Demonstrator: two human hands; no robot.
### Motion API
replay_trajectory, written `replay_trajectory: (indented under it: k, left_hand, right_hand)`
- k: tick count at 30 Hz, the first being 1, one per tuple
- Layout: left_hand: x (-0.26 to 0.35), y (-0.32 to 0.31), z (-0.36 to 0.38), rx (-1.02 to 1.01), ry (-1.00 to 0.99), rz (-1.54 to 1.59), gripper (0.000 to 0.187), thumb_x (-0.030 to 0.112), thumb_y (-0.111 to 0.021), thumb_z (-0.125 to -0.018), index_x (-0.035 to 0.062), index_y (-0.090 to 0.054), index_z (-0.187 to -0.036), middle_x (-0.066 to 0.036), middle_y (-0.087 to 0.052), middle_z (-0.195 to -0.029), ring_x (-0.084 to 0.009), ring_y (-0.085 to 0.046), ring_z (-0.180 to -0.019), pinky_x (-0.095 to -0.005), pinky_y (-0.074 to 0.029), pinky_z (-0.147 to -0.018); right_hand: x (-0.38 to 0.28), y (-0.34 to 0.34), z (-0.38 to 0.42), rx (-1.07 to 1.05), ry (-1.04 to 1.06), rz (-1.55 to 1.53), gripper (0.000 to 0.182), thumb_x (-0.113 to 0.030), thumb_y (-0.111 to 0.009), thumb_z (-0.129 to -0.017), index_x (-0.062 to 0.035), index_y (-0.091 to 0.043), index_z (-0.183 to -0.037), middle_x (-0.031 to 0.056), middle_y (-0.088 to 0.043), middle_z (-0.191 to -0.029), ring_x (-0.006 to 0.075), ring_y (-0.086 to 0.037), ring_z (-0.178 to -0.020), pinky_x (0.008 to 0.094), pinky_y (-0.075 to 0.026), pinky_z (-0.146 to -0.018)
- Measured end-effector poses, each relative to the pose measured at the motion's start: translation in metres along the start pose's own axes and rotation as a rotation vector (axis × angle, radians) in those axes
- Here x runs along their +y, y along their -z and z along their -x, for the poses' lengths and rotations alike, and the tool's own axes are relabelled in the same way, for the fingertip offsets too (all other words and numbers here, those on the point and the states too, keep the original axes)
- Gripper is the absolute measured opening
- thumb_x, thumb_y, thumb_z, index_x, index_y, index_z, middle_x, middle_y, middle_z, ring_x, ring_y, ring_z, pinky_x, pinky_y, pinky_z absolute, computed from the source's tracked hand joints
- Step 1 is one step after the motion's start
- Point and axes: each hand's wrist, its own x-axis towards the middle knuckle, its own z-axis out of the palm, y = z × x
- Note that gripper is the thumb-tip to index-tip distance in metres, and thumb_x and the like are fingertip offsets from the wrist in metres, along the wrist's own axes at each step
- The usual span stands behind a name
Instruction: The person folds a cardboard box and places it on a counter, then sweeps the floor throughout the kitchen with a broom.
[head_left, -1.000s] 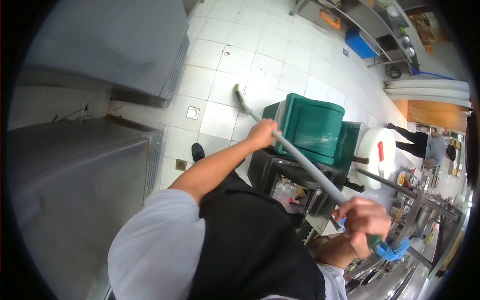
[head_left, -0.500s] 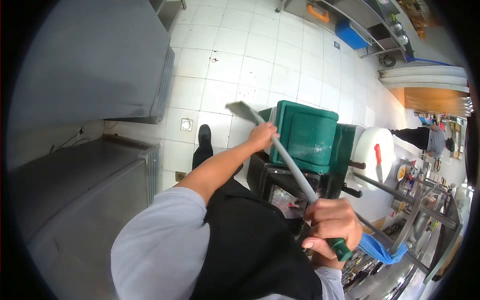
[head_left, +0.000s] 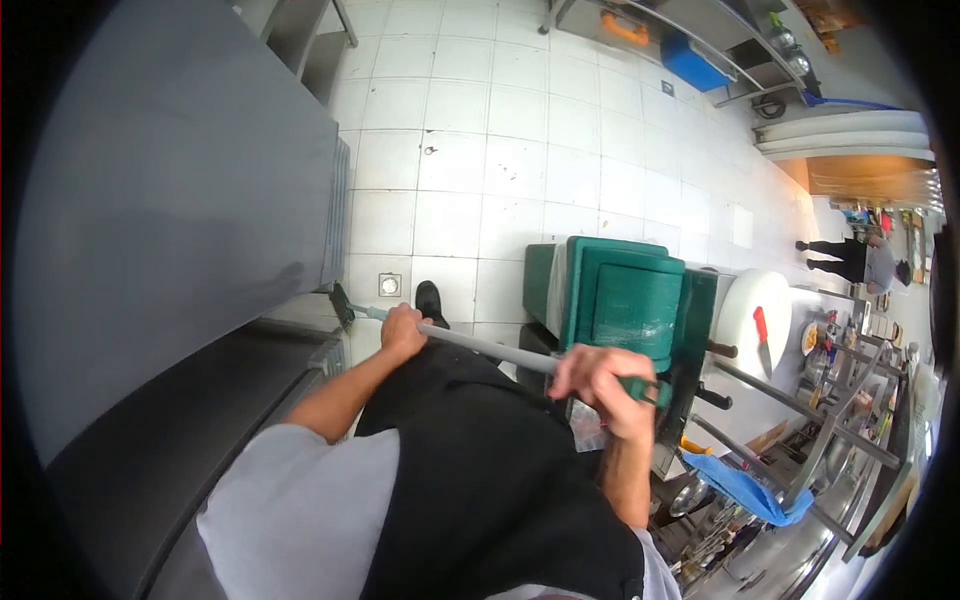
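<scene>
A long grey pole point(head_left: 490, 350) runs slantwise across my front, with a green grip at its right end. My left hand point(head_left: 403, 332) is wrapped round the pole near its lower end. Round the grip end closes my right hand point(head_left: 608, 385), over the black apron. The pole's dark, flat green head point(head_left: 342, 304) is beside the grey cabinet at the left, near a floor drain point(head_left: 390, 285); whether it touches the cabinet or floor I cannot tell.
Green bins point(head_left: 635, 310) stand right of my foot. Beyond them, a red-handled knife point(head_left: 763, 335) lies on a round white board point(head_left: 735, 300). A blue cloth point(head_left: 745, 490) hangs on a rail. Another person point(head_left: 868, 262) stands far right. Steel shelving holds a blue crate point(head_left: 695, 62).
The pole's head has swung left and down from the open floor to beside the grey cabinet. My left hand has moved left with it; my right hand is higher. The view has shifted slightly.
</scene>
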Motion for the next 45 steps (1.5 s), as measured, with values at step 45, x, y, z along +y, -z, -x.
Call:
replay_trajectory:
  k: [45]
  left_hand:
    - [0.078, 0.062, -0.263, 0.081, 0.169, -0.097, 0.030, 0.033, -0.075, -0.093, 0.0035, -0.072, -0.086, -0.021, -0.069, -0.098, -0.0425, -0.067, -0.098, -0.0544, -0.054, -0.087]
  right_hand:
    - [-0.038, 0.159, -0.201, -0.152, 0.023, 0.119, 0.024, -0.007, -0.063, -0.100, 0.0022, -0.063, -0.078, 0.0147, -0.070, -0.085, 0.0289, -0.069, -0.087, 0.0406, -0.056, -0.080]
